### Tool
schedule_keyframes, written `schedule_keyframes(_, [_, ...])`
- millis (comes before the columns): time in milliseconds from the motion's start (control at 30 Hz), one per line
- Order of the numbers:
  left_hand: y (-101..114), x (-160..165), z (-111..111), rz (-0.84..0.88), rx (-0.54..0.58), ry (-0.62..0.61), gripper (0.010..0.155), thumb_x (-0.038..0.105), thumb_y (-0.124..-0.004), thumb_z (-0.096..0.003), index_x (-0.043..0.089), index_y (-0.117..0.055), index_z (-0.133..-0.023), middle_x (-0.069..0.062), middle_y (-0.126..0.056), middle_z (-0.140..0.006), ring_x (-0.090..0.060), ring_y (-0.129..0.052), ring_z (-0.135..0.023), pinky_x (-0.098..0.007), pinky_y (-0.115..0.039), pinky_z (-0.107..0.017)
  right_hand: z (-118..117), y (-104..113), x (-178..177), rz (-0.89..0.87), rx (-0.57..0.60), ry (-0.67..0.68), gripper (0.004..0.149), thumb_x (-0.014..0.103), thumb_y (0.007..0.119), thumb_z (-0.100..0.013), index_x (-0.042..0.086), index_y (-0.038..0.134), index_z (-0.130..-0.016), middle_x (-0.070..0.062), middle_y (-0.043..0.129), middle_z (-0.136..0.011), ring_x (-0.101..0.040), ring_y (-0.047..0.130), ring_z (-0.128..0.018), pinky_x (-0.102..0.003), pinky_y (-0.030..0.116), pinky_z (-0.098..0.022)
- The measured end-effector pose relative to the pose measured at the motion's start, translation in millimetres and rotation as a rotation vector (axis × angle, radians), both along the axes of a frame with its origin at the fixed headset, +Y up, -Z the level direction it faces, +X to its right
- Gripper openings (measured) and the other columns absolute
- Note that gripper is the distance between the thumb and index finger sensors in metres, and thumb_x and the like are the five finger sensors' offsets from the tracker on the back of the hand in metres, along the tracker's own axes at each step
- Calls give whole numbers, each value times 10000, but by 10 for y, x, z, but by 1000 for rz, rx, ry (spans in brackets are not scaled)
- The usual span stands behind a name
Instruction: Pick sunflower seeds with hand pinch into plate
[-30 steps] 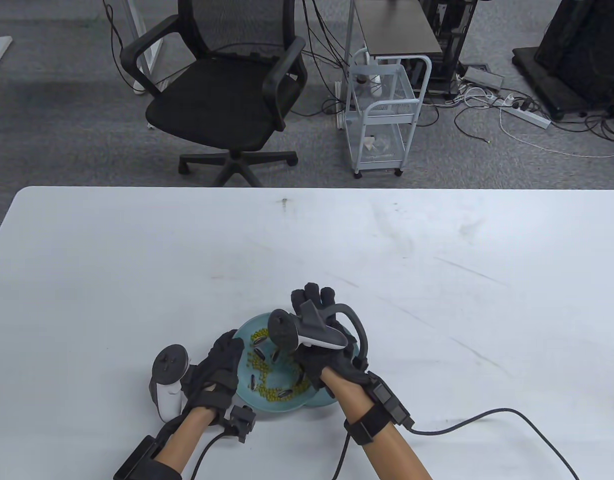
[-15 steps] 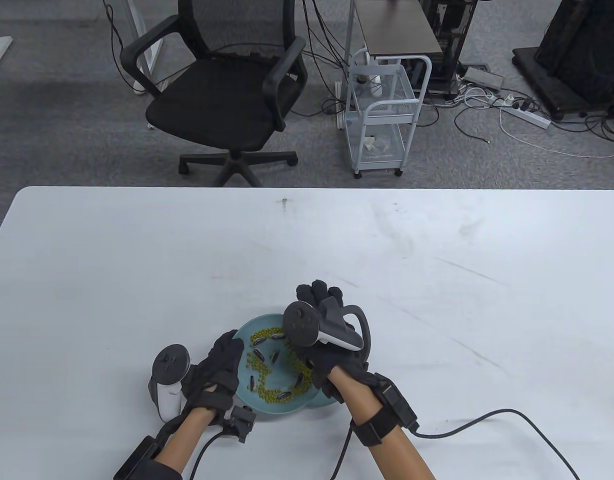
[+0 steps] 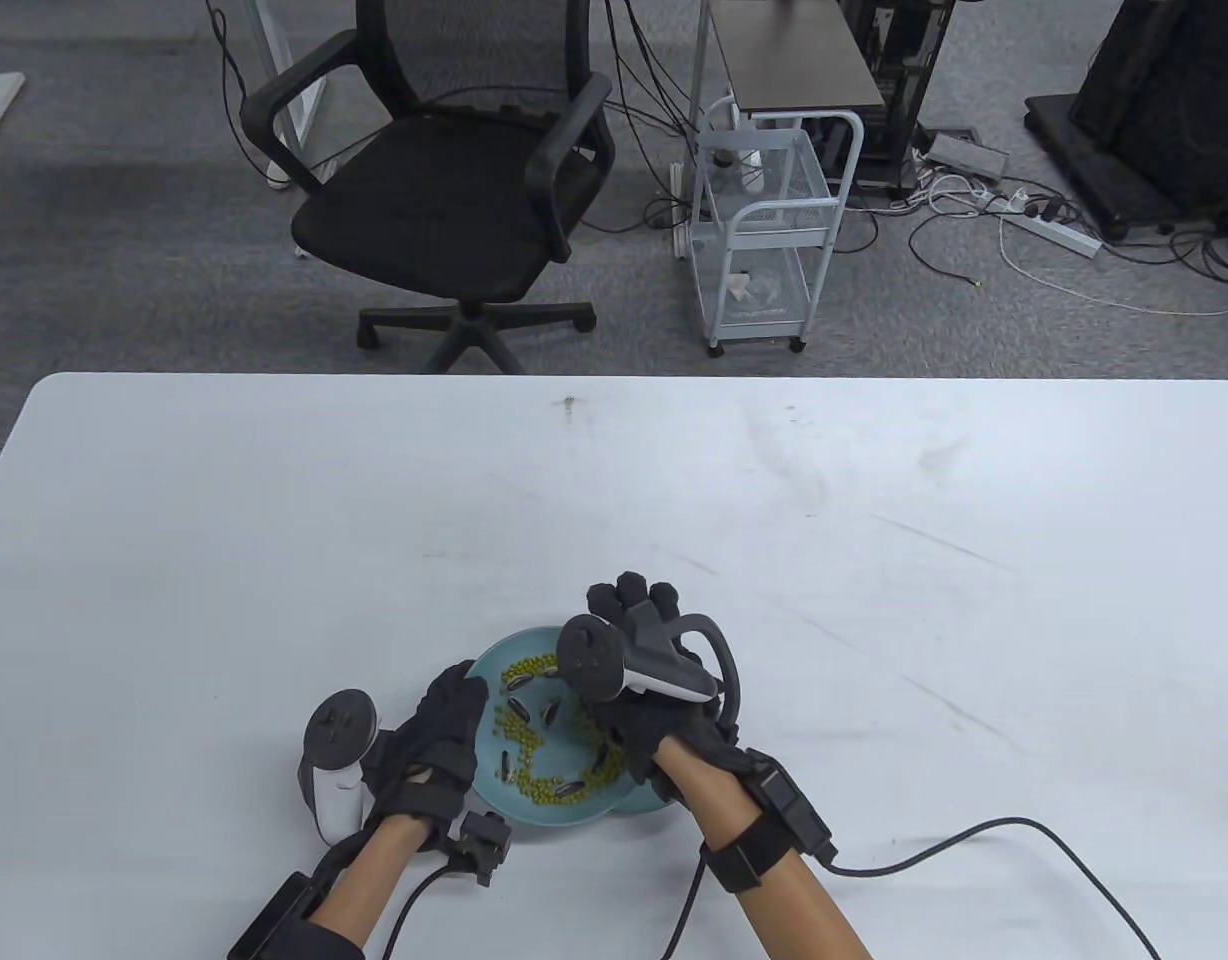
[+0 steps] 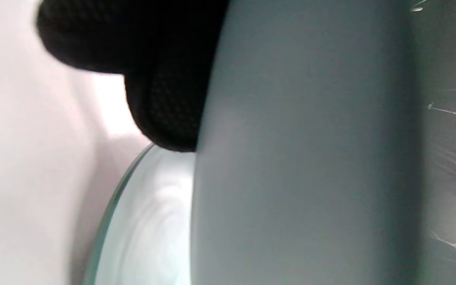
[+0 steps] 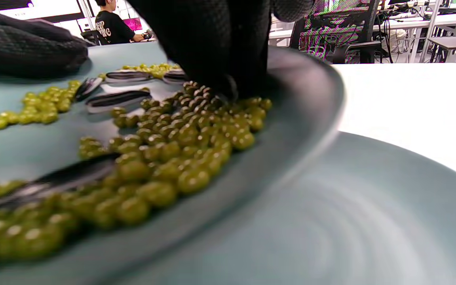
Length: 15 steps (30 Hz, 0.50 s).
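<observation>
A teal plate (image 3: 489, 655) holds green beans (image 3: 534, 665) and several striped sunflower seeds (image 3: 517, 712). It lies partly over a second teal plate (image 3: 646, 800) on its right. My left hand (image 3: 464, 692) grips the upper plate's left rim; its fingers (image 4: 164, 103) show against the rim (image 4: 311, 158) in the left wrist view. My right hand (image 3: 632, 598) is over the plate's right side. In the right wrist view its fingertips (image 5: 228, 85) press down into the beans (image 5: 180, 138), beside seeds (image 5: 117, 97). Whether they hold a seed is hidden.
The second plate (image 5: 370, 237) looks bare in the right wrist view. The white table (image 3: 874, 560) stretches far and to both sides. Glove cables (image 3: 954, 835) trail at the near right. A black office chair (image 3: 454, 200) and a white cart (image 3: 764, 230) stand beyond the table.
My right hand swung a little right and then back left over the plate's right side. My left hand and both plates have not moved.
</observation>
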<state>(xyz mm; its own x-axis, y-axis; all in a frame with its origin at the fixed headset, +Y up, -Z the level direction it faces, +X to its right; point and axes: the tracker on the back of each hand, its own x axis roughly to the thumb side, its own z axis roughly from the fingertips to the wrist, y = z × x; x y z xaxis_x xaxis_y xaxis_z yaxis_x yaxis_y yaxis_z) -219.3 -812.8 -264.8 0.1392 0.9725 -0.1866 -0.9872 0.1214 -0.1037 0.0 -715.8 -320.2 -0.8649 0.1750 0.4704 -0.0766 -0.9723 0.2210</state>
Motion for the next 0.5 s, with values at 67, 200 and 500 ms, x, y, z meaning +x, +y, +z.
schedule_keyframes(67, [-9, -4, -4, 1, -2, -2, 471, 375, -642, -622, 143, -553, -1021, -155, -933, -718, -239, -1054, -354, -385, -874, -280, -10, 1, 10, -6, -9, -1, 340, 189, 891, -535, -30, 887, -795, -334, 387, -1125, -634, 262, -993, -779, 231, -660])
schedule_keyframes(200, [-11, -7, -4, -13, -4, 3, 472, 374, -647, -620, 139, -558, -1020, -161, -933, -716, -248, -1050, -352, -393, -868, -277, -10, 73, 54, -53, -9, -15, 342, 183, 894, -532, -36, 887, -795, -337, 380, -1125, -636, 240, -997, -779, 224, -662])
schedule_keyframes(500, [-3, -67, -17, 22, -27, 23, 472, 387, -632, -630, 154, -539, -1029, -141, -925, -733, -229, -1050, -370, -378, -870, -290, 65, 366, 449, -111, -7, -90, 342, 180, 893, -535, -35, 886, -800, -341, 368, -1128, -639, 230, -996, -780, 219, -661])
